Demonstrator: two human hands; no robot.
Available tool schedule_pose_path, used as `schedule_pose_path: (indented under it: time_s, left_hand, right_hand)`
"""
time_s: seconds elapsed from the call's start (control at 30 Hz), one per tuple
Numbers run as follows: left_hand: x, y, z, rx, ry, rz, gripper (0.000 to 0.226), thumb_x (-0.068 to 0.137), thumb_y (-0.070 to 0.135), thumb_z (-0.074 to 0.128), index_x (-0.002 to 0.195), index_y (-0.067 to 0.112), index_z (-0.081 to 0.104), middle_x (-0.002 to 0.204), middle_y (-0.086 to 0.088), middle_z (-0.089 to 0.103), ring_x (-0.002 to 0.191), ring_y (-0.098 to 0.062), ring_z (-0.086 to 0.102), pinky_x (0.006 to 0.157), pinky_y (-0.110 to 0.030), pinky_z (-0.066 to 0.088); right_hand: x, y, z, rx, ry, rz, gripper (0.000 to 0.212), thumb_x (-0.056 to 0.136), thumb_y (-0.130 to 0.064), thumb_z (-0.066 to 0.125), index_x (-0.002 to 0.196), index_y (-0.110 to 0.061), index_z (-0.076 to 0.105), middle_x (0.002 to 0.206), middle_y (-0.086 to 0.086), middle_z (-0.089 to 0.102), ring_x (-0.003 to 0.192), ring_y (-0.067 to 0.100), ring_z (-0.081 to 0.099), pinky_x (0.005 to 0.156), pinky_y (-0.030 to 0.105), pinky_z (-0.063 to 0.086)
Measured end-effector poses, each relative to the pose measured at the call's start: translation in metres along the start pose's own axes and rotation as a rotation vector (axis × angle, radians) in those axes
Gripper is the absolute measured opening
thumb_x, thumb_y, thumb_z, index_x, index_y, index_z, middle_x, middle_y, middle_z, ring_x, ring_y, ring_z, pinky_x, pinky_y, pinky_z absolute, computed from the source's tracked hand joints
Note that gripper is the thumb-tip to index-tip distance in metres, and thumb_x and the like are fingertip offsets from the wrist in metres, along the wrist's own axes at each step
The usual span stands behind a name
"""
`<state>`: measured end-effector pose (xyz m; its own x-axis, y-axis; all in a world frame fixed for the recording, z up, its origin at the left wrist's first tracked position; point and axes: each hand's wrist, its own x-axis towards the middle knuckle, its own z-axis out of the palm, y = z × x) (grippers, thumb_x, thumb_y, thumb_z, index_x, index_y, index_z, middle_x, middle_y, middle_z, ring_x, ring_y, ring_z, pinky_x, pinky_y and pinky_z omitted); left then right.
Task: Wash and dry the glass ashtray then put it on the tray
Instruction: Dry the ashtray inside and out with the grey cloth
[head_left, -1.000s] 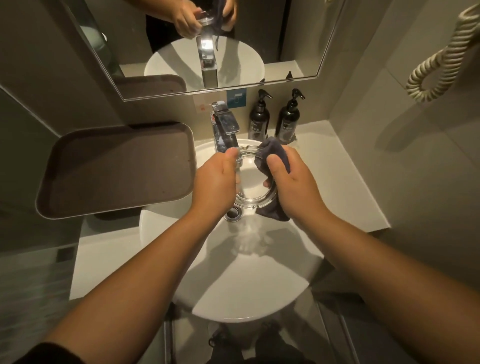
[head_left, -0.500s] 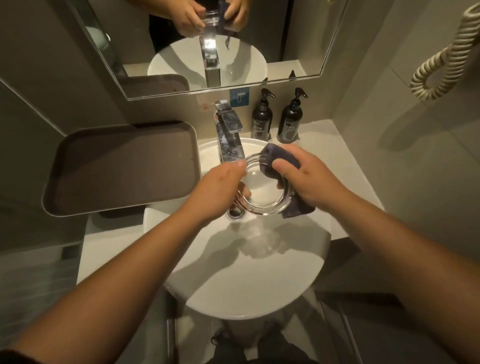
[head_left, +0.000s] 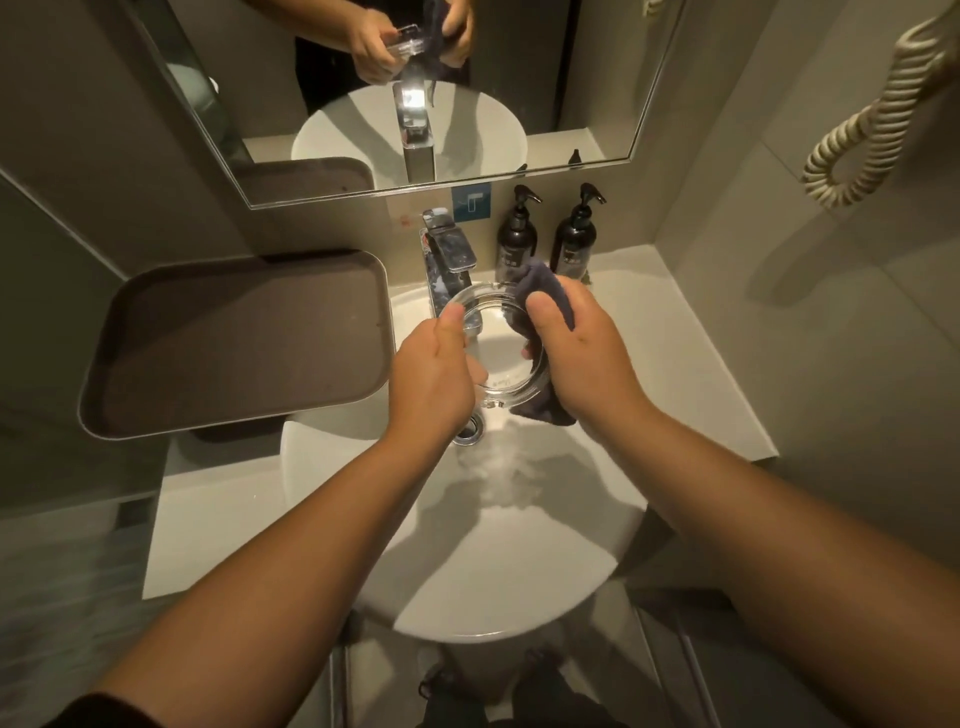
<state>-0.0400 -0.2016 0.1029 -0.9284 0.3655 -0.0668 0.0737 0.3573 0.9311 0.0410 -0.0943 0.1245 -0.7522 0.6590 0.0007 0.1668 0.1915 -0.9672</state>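
We hold the glass ashtray above the white sink, just in front of the chrome tap. Our left hand grips its left rim, thumb on top, fingers curled beneath. Our right hand pinches a dark cloth over the right rim, thumb pressing the cloth on the glass. The brown tray sits on the worktop to the left, apart from the ashtray. Two dark pump bottles stand behind the cloth. A mirror hangs above.
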Motion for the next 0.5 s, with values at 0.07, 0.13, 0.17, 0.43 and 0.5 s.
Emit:
schedule_pose_path:
  time_s: [0.07, 0.13, 0.17, 0.43, 0.5]
  left_hand:
    - [-0.003, 0.001, 0.004, -0.028, 0.042, -0.022, 0.047, 0.103, 0.046, 0.032, 0.073, 0.019, 0.054, 0.055, 0.002, 0.063, 0.061, -0.017, 0.059, 0.071, -0.039, 0.048]
    - [-0.006, 0.002, 0.009, -0.055, 0.078, -0.047, 0.044, 0.103, 0.046, 0.031, 0.074, 0.022, 0.053, 0.061, -0.001, 0.066, 0.066, -0.018, 0.061, 0.072, -0.037, 0.048]
    - [-0.009, 0.002, 0.013, -0.067, 0.092, -0.061, 0.043, 0.104, 0.046, 0.03, 0.075, 0.023, 0.053, 0.065, -0.003, 0.067, 0.068, -0.018, 0.062, 0.071, -0.037, 0.048]
    - [-0.011, -0.008, -0.005, -0.12, -0.295, -0.174, 0.039, 0.103, 0.044, 0.036, 0.091, 0.014, 0.059, 0.072, -0.003, 0.073, 0.057, -0.016, 0.064, 0.056, -0.03, 0.045]
    - [-0.001, -0.001, -0.012, -0.025, -0.39, -0.075, 0.032, 0.101, 0.045, 0.038, 0.096, 0.021, 0.058, 0.079, -0.002, 0.074, 0.062, -0.018, 0.065, 0.06, -0.034, 0.047]
  right_hand:
    - [-0.014, 0.004, 0.011, 0.109, 0.105, 0.057, 0.021, 0.1, -0.032, 0.043, 0.118, -0.032, 0.054, 0.093, -0.01, 0.065, 0.072, 0.005, 0.063, 0.069, 0.03, 0.054]
    - [-0.021, 0.007, 0.019, 0.192, 0.196, 0.115, 0.019, 0.101, -0.033, 0.042, 0.117, -0.037, 0.051, 0.098, -0.01, 0.065, 0.076, 0.004, 0.063, 0.071, 0.029, 0.055]
    - [-0.023, 0.008, 0.021, 0.207, 0.228, 0.133, 0.019, 0.101, -0.034, 0.041, 0.118, -0.038, 0.049, 0.101, -0.012, 0.064, 0.079, 0.004, 0.063, 0.072, 0.028, 0.055]
    - [0.003, 0.018, -0.021, -0.032, -0.042, 0.04, 0.013, 0.097, -0.024, 0.05, 0.105, -0.028, 0.059, 0.086, 0.0, 0.067, 0.07, 0.012, 0.064, 0.065, 0.033, 0.053]
    - [0.015, 0.007, -0.036, -0.141, -0.217, -0.033, 0.016, 0.097, -0.022, 0.052, 0.111, -0.024, 0.06, 0.09, 0.002, 0.067, 0.071, 0.015, 0.065, 0.066, 0.033, 0.054]
